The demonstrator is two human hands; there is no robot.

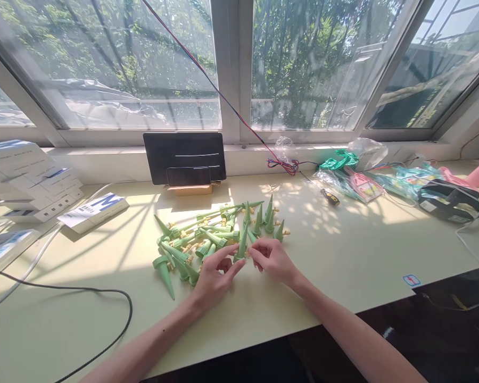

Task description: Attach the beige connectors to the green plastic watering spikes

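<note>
A green plant watering spike (242, 243) stands point up, its wide base between the thumb and fingers of my left hand (215, 274). At the right side of that base, my right hand (272, 257) is closed in a pinch on a small yellowish nozzle, which its fingertips mostly hide. Left of and behind my hands lies a loose pile of green spikes (179, 250), many with yellowish nozzles. Several more spikes (258, 221) stand upright just beyond my right hand. One spike (165, 276) lies at the pile's near left edge.
A tablet (183, 151) with a phone (188, 176) before it leans near the window. White boxes (93, 211) are on the left, and a black cable (115, 292) curves across the near left. A screwdriver (329, 197), plastic bags (363, 183) and a black device (449, 199) lie rightward.
</note>
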